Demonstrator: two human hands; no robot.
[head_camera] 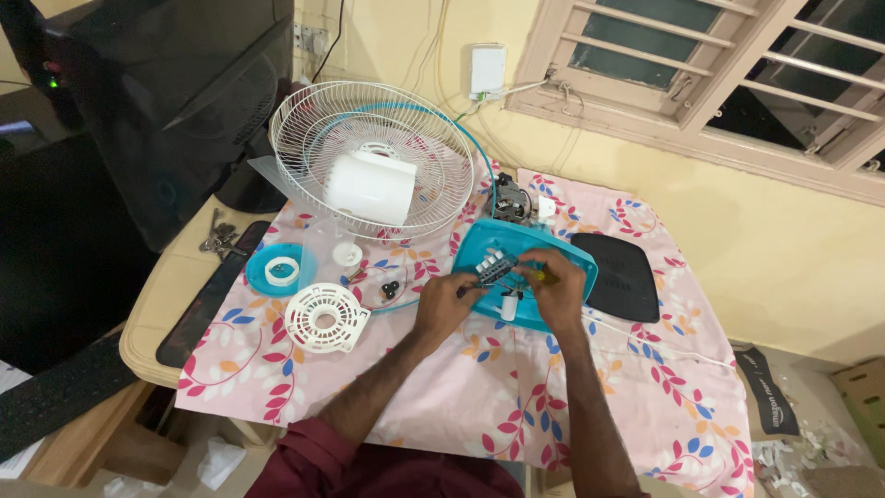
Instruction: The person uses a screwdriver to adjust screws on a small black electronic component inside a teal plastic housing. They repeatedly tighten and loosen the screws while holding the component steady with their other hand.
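Hands meet over the turquoise plastic fan base housing (562, 254), which lies open on the pink floral tablecloth (516, 406). Take that housing as landmark. The left hand (442, 304) pinches the near end of a small dark switch block with white push buttons (495, 266), holding it just above the housing's rim. The right hand (556, 290) is closed round a yellow-handled screwdriver (537, 273), its tip seemingly at the block, though the contact itself is too small to tell. A white cylindrical part (508, 307) hangs at the housing's near edge. Left of the housing sit a white round vented cover (325, 317), a turquoise disc carrying a white ring (279, 270), and farther back the white wire fan guard with motor casing (373, 171). Right of it lies a black flat rounded panel (622, 274). Good practice, I judge: keep the block steady, the driver square to the screw, with light pressure so nothing slips into the wiring
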